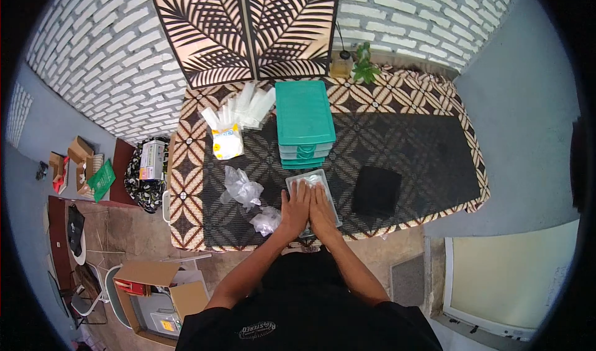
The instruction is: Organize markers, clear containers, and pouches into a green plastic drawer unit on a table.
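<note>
Before me on the table lies a shallow translucent plastic tray [333, 203], drawer-like in shape. Both palms face down over it, side by side. My left hand [295, 211] lies flat with its thumb held out, its fingertips on shiny clear plastic [313, 178] inside the tray. My right hand [322, 211] rests flat beside it, fingers straight, touching the same plastic. The hands cover most of the tray's inside. Just beyond the tray stands a small drawer unit [305, 113] with a green top and translucent, green-trimmed sides.
Crumpled clear plastic bags [243, 188] lie left of my hands, with another bag [267, 220] nearer. Further back are a white-and-yellow packet [227, 143] and clear plastic sleeves [251, 106]. A black square item [377, 191] lies right. An open cardboard box [156, 299] stands below left.
</note>
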The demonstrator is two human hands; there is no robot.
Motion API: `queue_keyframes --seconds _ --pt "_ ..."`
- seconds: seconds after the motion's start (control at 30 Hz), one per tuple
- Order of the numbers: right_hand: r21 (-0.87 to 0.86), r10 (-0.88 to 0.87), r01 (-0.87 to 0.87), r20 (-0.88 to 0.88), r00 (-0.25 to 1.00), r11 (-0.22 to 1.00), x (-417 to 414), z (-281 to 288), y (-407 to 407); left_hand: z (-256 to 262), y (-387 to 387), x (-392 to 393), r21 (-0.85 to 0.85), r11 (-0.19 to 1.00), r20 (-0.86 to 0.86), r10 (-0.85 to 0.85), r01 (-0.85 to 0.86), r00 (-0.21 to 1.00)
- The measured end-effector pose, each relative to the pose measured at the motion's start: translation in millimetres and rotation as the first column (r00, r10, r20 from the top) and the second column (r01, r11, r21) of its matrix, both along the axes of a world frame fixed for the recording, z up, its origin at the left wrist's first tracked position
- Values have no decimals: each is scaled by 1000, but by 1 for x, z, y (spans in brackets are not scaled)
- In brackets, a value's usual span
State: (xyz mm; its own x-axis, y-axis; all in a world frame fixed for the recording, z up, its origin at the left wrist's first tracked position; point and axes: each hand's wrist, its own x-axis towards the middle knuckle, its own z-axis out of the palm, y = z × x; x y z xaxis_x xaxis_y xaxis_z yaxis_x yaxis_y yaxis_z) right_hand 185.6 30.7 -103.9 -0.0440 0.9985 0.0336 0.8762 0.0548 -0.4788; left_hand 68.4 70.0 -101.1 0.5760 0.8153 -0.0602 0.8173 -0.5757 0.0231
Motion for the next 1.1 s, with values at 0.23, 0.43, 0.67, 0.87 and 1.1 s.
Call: queue_keyframes --seconds 0.23,0.43,0.67,0.87,1.1 --pt "53 -98 105 -118 988 993 0 44 -3 59 -5 -43 -144 980 632 -16 137 775" --pt "67 -26 66 -476 879 996 -38 74 10 69 26 -129 -64 930 858 236 -361 456" --pt "60 260 -254 -280 924 965 -95 31 -7 10 49 -152 -83 834 518 503 -545 692" --pt "98 -32 127 -656 754 987 -59 83 -11 18 27 -137 -202 886 806 393 -417 444" --pt "42 -131 173 -493 860 984 18 98 -39 53 -37 -26 -632 773 667 502 62 551"
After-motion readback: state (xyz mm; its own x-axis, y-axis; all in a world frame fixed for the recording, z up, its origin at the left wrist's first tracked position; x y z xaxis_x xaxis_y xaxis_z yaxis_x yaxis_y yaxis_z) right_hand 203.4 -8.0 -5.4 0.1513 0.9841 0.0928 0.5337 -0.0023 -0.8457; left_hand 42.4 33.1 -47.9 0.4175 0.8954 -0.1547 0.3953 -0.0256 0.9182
